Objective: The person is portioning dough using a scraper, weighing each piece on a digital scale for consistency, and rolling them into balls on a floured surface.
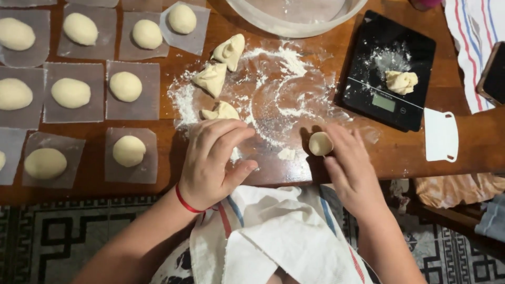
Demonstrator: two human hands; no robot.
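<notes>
My right hand (351, 169) cups a small round dough ball (320, 143) against the floured wooden table (410, 152), fingers curled around its right side. My left hand (213, 160) rests curled on the table just left of it, fingers bent, with nothing visible in it; a red band circles its wrist. Three rough dough pieces (211, 79) lie in the flour above my left hand. Another dough lump (401, 82) sits on a black kitchen scale (368, 89).
Several shaped dough balls (125, 86) sit on paper squares at the left. A large pale bowl (294, 27) stands at the top. A white scraper (441, 135) lies right of the scale. A striped cloth (273, 236) covers my lap.
</notes>
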